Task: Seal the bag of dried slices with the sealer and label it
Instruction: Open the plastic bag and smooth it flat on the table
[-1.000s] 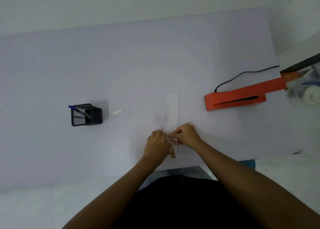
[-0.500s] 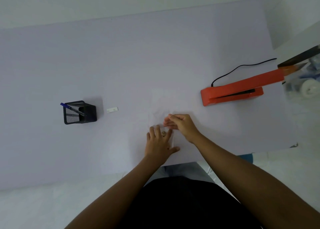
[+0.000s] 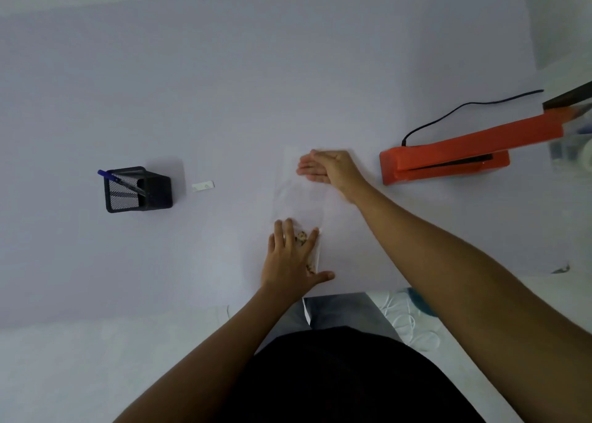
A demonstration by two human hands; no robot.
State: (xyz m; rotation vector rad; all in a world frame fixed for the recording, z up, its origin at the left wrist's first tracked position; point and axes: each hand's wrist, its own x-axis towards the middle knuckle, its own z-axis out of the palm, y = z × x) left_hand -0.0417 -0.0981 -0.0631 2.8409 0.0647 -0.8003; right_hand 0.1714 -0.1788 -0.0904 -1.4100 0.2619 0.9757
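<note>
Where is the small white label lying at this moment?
In the head view the small white label lies flat on the table, left of centre, just right of the black mesh pen holder and well left of the bag.

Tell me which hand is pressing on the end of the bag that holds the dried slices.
The left hand, flat on the near end of the bag over the brown slices. The right hand lies on the far, empty end, nearer the orange sealer.

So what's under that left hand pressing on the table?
The left hand lies flat on the near end of a clear bag. Brownish dried slices show between its fingers; whatever lies under the palm is hidden.
</note>
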